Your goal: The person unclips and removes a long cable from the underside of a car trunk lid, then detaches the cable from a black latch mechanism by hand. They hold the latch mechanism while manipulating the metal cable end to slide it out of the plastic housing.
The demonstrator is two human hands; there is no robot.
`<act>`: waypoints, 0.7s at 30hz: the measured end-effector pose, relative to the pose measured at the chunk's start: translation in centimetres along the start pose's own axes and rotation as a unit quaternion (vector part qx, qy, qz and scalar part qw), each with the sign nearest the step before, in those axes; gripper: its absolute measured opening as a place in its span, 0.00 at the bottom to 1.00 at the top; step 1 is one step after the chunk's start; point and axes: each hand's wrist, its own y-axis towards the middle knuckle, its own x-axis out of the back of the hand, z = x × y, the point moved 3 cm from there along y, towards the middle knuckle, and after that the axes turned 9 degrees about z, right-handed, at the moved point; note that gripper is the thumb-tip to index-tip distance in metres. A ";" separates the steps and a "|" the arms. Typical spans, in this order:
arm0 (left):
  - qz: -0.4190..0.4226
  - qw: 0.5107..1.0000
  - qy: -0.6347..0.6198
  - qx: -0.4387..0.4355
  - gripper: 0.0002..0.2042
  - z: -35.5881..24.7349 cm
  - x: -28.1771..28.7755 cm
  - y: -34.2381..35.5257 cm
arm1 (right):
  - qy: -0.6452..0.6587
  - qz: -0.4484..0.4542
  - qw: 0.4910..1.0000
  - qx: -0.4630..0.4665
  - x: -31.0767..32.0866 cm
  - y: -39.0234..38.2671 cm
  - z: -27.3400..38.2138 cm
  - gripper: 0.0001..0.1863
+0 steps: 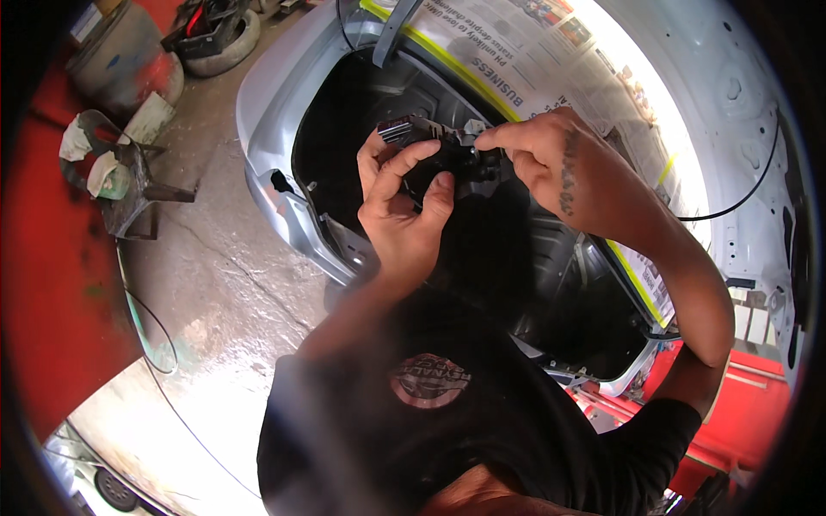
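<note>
Over the car's open boot, my left hand (403, 211) is closed round a dark, compact part (422, 131) with a shiny ribbed end. Its thumb and fingers grip the part from below and from the side. My right hand (555, 168) reaches in from the right with its fingers curled and its forefinger bent toward the part. The forefinger tip meets a small pale piece (472, 129) at the part's right end. Whether the right thumb pinches anything is hidden. Below both hands lies the black boot well (344, 112), framed by the silver body rim (258, 120).
Newspaper (533, 60) held with yellow tape (447, 53) covers the panel beyond the boot. A black cable (740, 202) hangs at the right. On the floor at left stand a worn chair (142, 181), a drum (129, 64) and a tyre (225, 56).
</note>
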 end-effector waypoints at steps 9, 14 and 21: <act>-0.039 0.993 -0.107 0.026 0.18 0.9 -0.3 0.1 | -0.020 -0.045 0.999 -0.001 -0.4 0.3 0.1 0.20; -0.041 0.996 -0.073 0.015 0.18 0.9 -0.4 -0.1 | 0.060 -0.010 0.997 -0.045 -0.1 1.0 0.7 0.16; 0.030 0.999 -0.026 0.014 0.23 0.5 0.0 1.0 | 0.050 -0.049 0.997 -0.030 -0.4 0.8 0.8 0.15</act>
